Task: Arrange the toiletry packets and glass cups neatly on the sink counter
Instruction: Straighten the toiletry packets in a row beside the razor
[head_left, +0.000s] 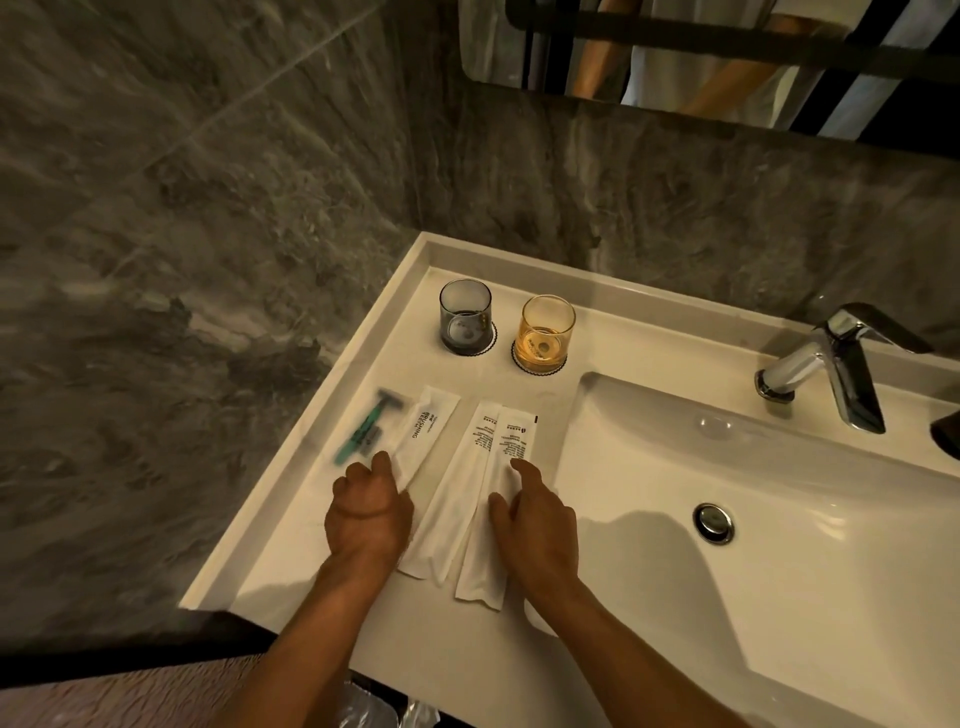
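Two glass cups stand on coasters at the back of the white sink counter (291, 525): a grey cup (465, 317) on the left and an amber cup (547, 332) to its right. In front of them lie a clear packet with a green razor (363, 426), a white "brushing" packet (423, 434), and two long white packets, one in the middle (457, 488) and one on the right (501, 499). My left hand (366, 512) pinches the near end of the brushing packet. My right hand (535, 525) presses flat on the rightmost long packet, fingers spread.
The basin (779, 519) with its drain (713, 522) fills the right side, and a chrome faucet (826, 364) stands behind it. Grey marble walls close in the left and back. A mirror (701, 57) hangs above. A clear bag shows below the counter's front edge.
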